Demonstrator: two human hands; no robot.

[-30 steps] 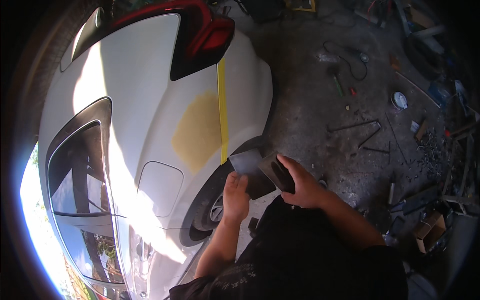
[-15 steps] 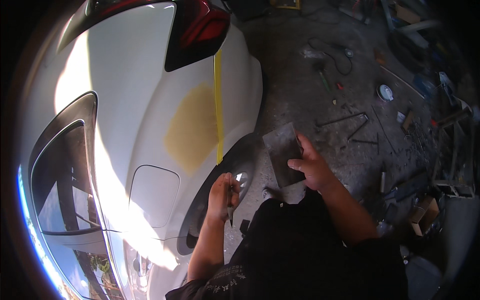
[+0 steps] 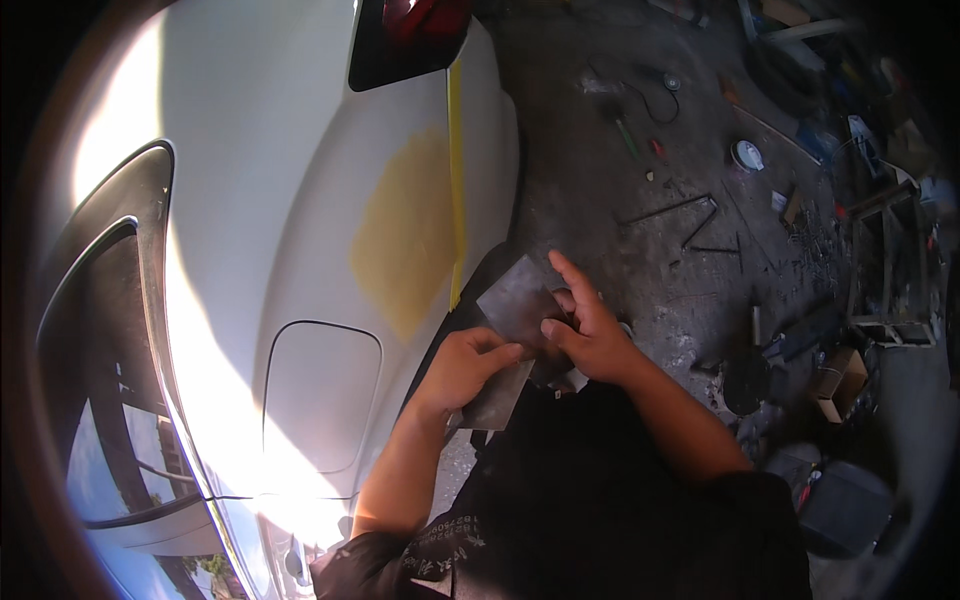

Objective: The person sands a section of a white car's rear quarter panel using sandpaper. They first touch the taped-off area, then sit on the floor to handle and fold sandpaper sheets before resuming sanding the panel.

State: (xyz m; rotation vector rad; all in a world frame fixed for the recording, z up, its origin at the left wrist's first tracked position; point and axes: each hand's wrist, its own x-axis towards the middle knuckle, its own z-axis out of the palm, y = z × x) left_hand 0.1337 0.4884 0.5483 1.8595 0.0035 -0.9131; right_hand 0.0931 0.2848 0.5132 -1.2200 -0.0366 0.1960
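My left hand (image 3: 462, 366) pinches a thin flat metal putty scraper (image 3: 497, 400), which hangs below its thumb. Close beside it, my right hand (image 3: 597, 335) holds a dark rectangular plate (image 3: 516, 298), thumb on top and index finger stretched out. The two hands meet in front of my body, and the scraper's upper end lies close against the plate; whether they touch I cannot tell. Ahead and to the left, a yellowish filler patch (image 3: 403, 235) covers part of the white car's rear side panel (image 3: 310, 230). Yellow masking tape (image 3: 457, 180) runs along its right edge.
The car's dark tail light (image 3: 410, 40) and closed fuel flap (image 3: 322, 395) flank the patch. On the grey floor to the right lie a bent black rod (image 3: 690, 222), a round white lid (image 3: 747, 155), an open cardboard box (image 3: 841, 385) and a metal frame (image 3: 890, 265).
Both hands have come together, the right moving left with the plate. The left has turned its scraper from edge-on to flat. The view has shifted slightly over the car.
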